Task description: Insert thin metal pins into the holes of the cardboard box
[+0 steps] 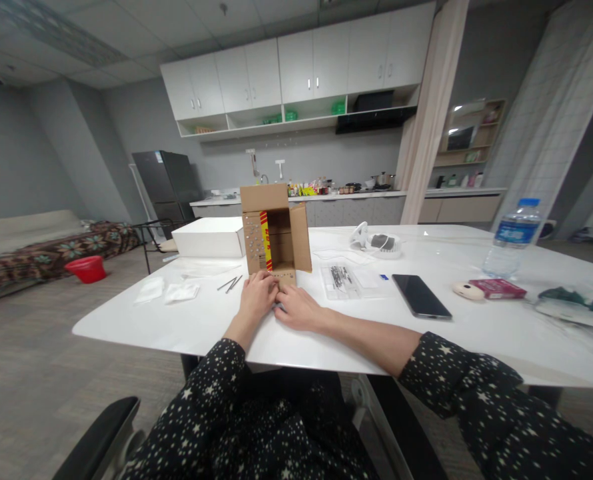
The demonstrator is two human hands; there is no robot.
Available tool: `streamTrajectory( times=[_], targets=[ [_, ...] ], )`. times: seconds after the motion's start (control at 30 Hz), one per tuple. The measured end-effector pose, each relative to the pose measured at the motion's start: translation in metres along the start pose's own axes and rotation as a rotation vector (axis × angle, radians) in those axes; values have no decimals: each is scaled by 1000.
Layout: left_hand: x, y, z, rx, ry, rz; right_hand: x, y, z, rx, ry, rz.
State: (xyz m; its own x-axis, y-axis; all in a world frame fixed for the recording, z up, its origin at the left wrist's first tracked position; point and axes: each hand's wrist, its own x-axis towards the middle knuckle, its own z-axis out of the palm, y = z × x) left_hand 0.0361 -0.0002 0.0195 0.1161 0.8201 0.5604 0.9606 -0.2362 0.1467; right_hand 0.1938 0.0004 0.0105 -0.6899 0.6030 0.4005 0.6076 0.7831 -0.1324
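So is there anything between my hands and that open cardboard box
Nothing visible. The left hand and right hand rest together on the white table right at the foot of the cardboard box, fingertips at its lower front flap.

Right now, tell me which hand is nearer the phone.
Right. The right hand lies just left of the phone, by the cardboard box. The left hand lies beyond it, farther left.
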Motion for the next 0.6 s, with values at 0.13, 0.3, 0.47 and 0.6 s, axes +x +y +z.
streamTrajectory(
  times=[0.13, 0.3, 0.47, 0.6],
  targets=[
    [1, 0, 0, 8, -14, -34, 0, -1, -1, 5, -2, -3],
    [1, 0, 1, 21, -23, -46, 0, -1, -2, 5, -6, -3],
    [0, -1, 2, 26, -8, -57, -1, -2, -4, 6, -12, -1],
    [-1, -1, 2, 58, 8, -82, -1, -2, -3, 9, -6, -6]
  ],
)
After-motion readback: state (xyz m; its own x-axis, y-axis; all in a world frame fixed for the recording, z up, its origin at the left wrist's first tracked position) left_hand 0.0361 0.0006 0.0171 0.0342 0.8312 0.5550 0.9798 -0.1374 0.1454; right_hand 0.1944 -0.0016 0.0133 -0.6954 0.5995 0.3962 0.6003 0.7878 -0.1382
